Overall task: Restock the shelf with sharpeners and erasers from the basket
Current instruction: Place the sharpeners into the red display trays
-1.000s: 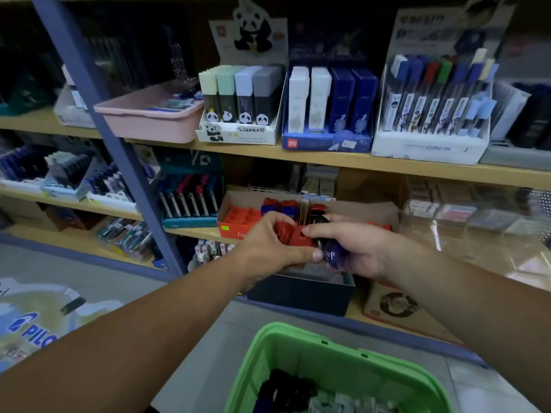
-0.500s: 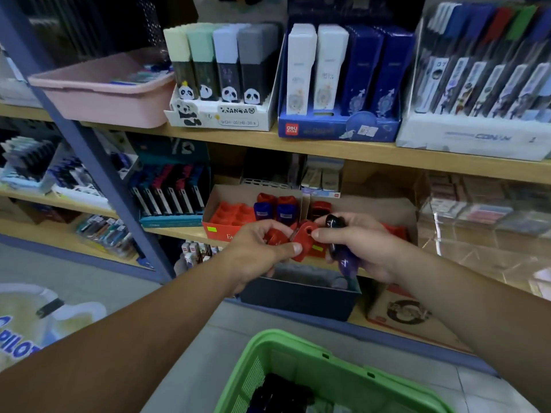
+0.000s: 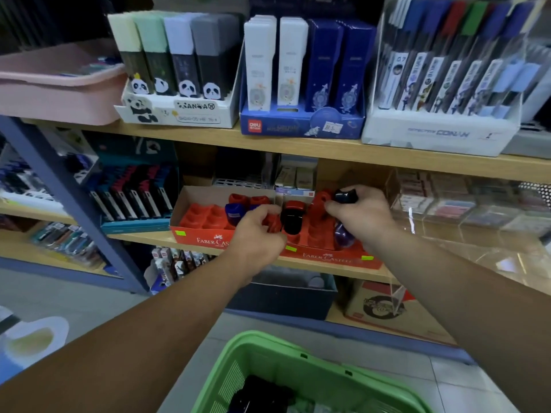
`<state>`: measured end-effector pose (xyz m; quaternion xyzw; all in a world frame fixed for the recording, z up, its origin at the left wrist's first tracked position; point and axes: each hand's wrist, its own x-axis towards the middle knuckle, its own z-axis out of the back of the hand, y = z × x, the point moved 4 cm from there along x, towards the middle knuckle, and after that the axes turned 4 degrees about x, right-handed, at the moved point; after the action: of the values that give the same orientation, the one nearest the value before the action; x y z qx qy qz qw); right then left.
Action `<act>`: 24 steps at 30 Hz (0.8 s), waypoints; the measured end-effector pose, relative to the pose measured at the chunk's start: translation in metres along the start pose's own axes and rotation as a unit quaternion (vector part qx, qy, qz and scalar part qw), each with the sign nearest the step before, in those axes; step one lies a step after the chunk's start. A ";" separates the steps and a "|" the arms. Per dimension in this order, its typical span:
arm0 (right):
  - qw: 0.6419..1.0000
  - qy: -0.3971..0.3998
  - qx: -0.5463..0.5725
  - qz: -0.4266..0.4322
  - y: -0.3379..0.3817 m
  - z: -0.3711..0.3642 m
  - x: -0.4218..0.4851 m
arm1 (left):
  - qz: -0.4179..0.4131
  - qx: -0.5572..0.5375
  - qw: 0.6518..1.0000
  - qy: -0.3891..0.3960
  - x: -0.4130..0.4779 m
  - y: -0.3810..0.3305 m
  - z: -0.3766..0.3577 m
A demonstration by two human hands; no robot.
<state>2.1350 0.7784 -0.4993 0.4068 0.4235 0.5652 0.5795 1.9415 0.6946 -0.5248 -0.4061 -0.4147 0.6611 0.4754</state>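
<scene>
The green plastic mesh basket (image 3: 268, 356) is cut off by the bottom of the view, and the dark things lying in it are too blurred to name. The left hand (image 3: 256, 236) hides most of a small red plastic sharpener (image 3: 272, 224); its fingers are curled round it, above the front edge of the middle wooden shelf (image 3: 149, 239), where a red cardboard display box (image 3: 202, 238) meets a second red cardboard box (image 3: 328, 257). The right hand (image 3: 362, 217) pinches a glossy dark sharpener (image 3: 346, 195) between thumb and fingertips over the back of the second box. A translucent purple sharpener (image 3: 343, 237) shows from under its palm. Whether the hand grips that one too cannot be told.

Between the hands a black sharpener (image 3: 292, 220) stands upright in the moulded red tray. A blue sharpener (image 3: 232, 211) sits in the first box, partly behind the left hand's fingers. A clear acrylic case (image 3: 465, 210) stands just beside the right hand, its contents blurred by glare.

On the shelf above stand a pink plastic tub (image 3: 59, 96), a white panda-printed carton (image 3: 179, 111), a blue cardboard display (image 3: 301, 123) and a white pen display (image 3: 438, 135), all cropped at the top. The boxes are matt card, the sharpeners rounded and shiny.
</scene>
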 end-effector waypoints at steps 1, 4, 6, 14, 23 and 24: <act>0.999 0.006 -0.032 0.006 -0.003 -0.004 0.004 | 0.005 -0.019 1.000 0.014 0.000 0.000 -0.002; 0.994 0.019 -0.105 0.020 -0.010 -0.012 0.015 | 0.010 -0.102 0.994 0.025 0.004 0.002 -0.003; 0.992 0.019 -0.124 0.025 -0.010 -0.012 0.019 | 0.022 -0.157 0.987 0.013 0.008 0.007 -0.001; 0.995 0.010 -0.085 0.045 -0.012 -0.001 0.023 | 0.028 -0.107 0.994 -0.002 0.007 0.017 0.006; 0.970 0.240 -0.045 -0.011 0.013 -0.005 0.002 | 0.011 -0.160 0.987 -0.010 0.002 0.002 -0.007; 0.964 0.263 -0.043 -0.016 0.015 -0.005 -0.003 | 0.015 -0.162 0.987 -0.003 0.001 0.000 -0.009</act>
<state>2.1261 0.7763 -0.4869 0.2116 0.5425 0.6606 0.4738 1.9500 0.6968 -0.5281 -0.4818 -0.5114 0.5939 0.3920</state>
